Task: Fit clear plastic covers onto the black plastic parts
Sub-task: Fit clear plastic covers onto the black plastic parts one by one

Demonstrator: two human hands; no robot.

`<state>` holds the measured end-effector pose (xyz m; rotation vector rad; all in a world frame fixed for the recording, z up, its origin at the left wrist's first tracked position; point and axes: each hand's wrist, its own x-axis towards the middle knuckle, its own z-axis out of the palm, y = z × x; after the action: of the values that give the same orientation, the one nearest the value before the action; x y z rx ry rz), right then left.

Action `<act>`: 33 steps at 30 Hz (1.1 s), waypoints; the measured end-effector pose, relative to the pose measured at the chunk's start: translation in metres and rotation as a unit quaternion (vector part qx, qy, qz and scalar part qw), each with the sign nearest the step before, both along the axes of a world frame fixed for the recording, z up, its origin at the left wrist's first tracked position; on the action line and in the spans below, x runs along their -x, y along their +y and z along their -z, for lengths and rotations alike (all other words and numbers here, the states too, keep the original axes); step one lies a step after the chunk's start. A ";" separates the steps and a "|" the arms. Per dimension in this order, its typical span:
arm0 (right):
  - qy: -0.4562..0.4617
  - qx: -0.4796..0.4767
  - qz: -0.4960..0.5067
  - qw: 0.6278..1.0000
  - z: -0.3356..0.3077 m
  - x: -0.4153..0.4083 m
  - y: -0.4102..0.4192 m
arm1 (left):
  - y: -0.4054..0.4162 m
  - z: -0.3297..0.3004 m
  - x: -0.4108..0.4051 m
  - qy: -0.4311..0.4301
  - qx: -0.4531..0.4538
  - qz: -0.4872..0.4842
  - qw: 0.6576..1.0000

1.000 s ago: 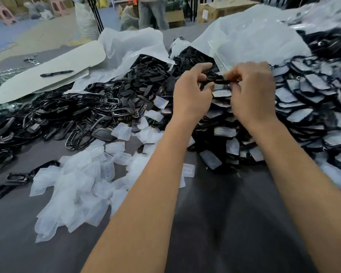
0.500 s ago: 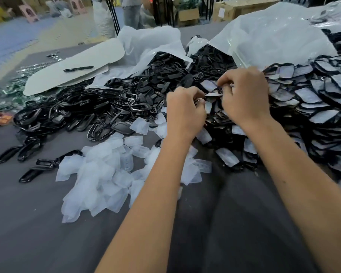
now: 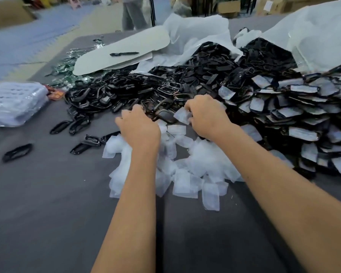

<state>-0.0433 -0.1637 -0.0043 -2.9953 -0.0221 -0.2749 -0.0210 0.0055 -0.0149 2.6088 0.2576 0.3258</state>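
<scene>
Two hands: both of mine reach out over the grey table (image 3: 47,203), meeting at the near edge of the heap of black plastic parts (image 3: 165,89).
Right hand: my right hand (image 3: 207,117) has its fingers curled and pinches one clear plastic cover (image 3: 182,115) by its edge, just right of a dark oval part (image 3: 165,115) at the foot of the heap.
Left hand: my left hand (image 3: 139,128) lies knuckles up at the heap's near edge, fingers bent down among the black parts; I cannot tell whether it grips one.
Loose covers: a pile of clear covers (image 3: 185,170) lies on the table on the near side of the heap, under and between my forearms.
Fitted parts: right of the heap, a stack of black parts with covers on them (image 3: 303,119) runs to the edge of view.
Stray parts: a few single black pieces (image 3: 18,152) lie on the table left of the heap, well apart from it.
Bags: white plastic bags (image 3: 197,34) lie open on the far side of the heap, black parts spilling out of them.
Card and pen: a pale card sheet (image 3: 126,46) sits at the heap's far left, with a black pen (image 3: 124,54) on it.
Packet: a clear wrapped bundle (image 3: 14,103) rests left of the heap.
Person: someone's legs (image 3: 133,14) stand beyond the table.
</scene>
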 end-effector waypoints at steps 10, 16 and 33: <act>0.013 -0.114 0.041 0.993 -0.004 -0.010 0.002 | 0.007 0.004 -0.011 -0.043 0.155 -0.035 0.986; -0.043 -0.101 0.027 0.994 -0.005 -0.021 0.019 | 0.007 0.001 -0.008 -0.091 0.227 -0.016 0.970; -0.082 -0.278 0.073 0.954 -0.004 -0.036 0.018 | -0.003 -0.007 -0.013 -0.085 0.476 0.067 0.872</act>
<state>-0.0078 -0.1456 -0.0002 -2.4095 0.2235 -0.4569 -0.0077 0.0021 -0.0076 1.5960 0.1207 0.2783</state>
